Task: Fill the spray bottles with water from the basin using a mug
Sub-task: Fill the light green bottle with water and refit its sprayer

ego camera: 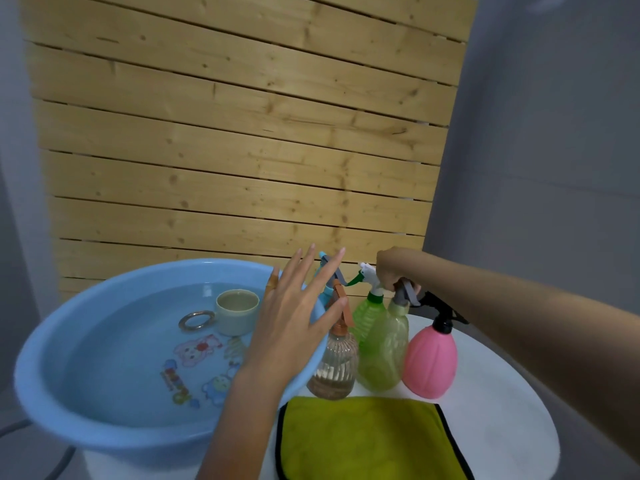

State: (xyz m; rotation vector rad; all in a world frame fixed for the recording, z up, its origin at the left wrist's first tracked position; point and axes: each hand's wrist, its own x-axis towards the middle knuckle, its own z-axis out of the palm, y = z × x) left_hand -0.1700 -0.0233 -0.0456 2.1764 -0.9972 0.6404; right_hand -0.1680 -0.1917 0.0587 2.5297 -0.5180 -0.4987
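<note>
Five spray bottles (382, 351) stand beside one basin (145, 269) holding one mug (237, 317).

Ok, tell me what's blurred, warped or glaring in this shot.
Head view: left hand smeared by motion, its fingers ghosting over the spray triggers. Head view: wide lens bows and tilts the wall planks. Head view: soft, dim light, no hard shadows, just a pale reflection on the water by the basin far rim. Pink bottle and olive cloth look fairly sharp.
</note>
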